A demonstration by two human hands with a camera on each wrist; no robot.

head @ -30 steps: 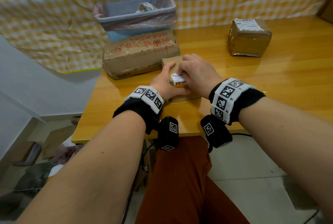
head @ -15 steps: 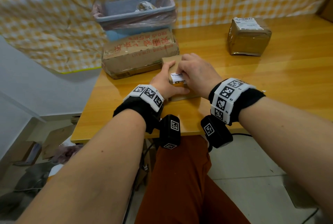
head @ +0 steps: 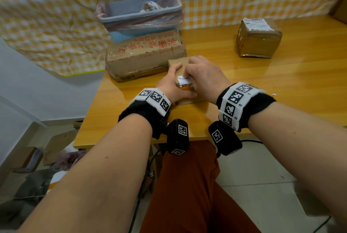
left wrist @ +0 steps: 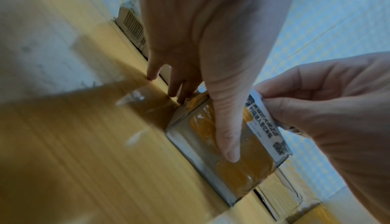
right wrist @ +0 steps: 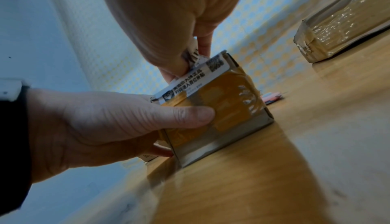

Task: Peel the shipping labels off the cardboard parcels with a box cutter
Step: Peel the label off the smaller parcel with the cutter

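Observation:
A small cardboard parcel (head: 178, 62) wrapped in orange tape lies on the wooden table (head: 281, 86) in front of me. My left hand (head: 170, 87) grips it, thumb across the taped near face (left wrist: 229, 135) and fingers down its far side. A white shipping label (head: 183, 80) with black print is partly lifted off the top edge (right wrist: 190, 80). My right hand (head: 203, 77) pinches the loose end of that label (right wrist: 191, 57) between thumb and fingers. No box cutter shows in any view.
A large flat carton (head: 144, 54) with red print lies just behind the small parcel, and a lined plastic bin (head: 139, 15) stands behind that. Another taped parcel (head: 259, 39) with a label sits at the far right. A small pink and dark object (right wrist: 272, 96) lies beyond the parcel.
Both hands stay on the small parcel in nearly the same place. The pinched label end has shifted only slightly.

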